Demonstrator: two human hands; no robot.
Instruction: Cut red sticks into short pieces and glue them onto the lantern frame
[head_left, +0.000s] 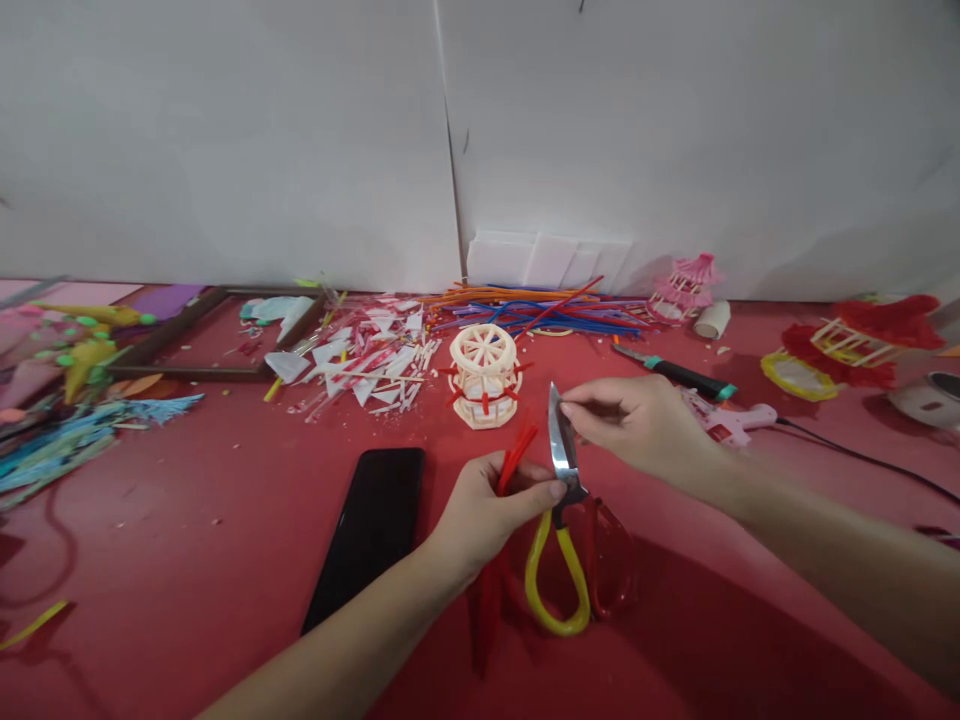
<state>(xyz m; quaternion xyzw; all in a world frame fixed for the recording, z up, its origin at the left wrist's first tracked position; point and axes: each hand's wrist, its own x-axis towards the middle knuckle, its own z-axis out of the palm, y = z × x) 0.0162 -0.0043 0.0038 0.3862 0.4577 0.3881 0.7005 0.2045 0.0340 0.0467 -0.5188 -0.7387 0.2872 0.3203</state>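
My left hand (487,510) is closed around a bundle of red straws (516,452) that stick up past the fingers, and its thumb also presses the pivot of a pair of scissors (568,530). These have steel blades pointing up and one yellow and one red handle loop hanging down. With my right hand (637,425) I pinch the blade near its tip between thumb and fingers. Just behind both hands stands a small cream wheel-topped model with red ties (485,375).
A black phone (371,530) lies flat on the red table (187,560) left of my forearm. Behind are paper scraps (367,360), coloured straws (540,310), a craft knife (675,375), a pink glue gun (731,420) with cord, and craft models at both sides.
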